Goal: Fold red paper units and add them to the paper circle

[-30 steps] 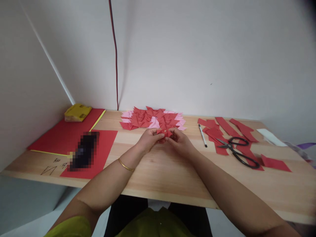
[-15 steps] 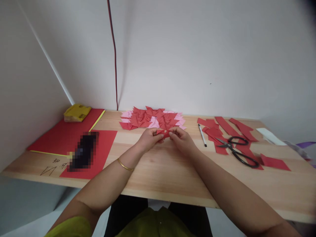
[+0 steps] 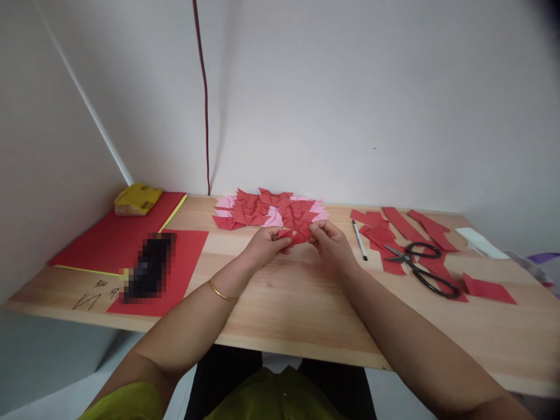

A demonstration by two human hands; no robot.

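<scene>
Both my hands meet over the middle of the wooden table (image 3: 284, 303), pinching one small folded red paper piece (image 3: 297, 235) between them. My left hand (image 3: 265, 247) grips its left end with thumb and fingers closed. My right hand (image 3: 330, 244) pinches its right end. Just behind the piece lies a flat pile of several folded red and pink paper triangles (image 3: 271, 210), close to the wall.
Red paper sheets (image 3: 109, 239) with a blurred dark object (image 3: 149, 267) and a yellow pack (image 3: 137, 199) lie at the left. At the right are a pen (image 3: 359, 240), black scissors (image 3: 422, 268), cut red strips (image 3: 394, 224) and a white paper (image 3: 481, 242).
My right hand has slid a little to the right, and the red piece between my hands now looks stretched wider. The left hand has barely moved.
</scene>
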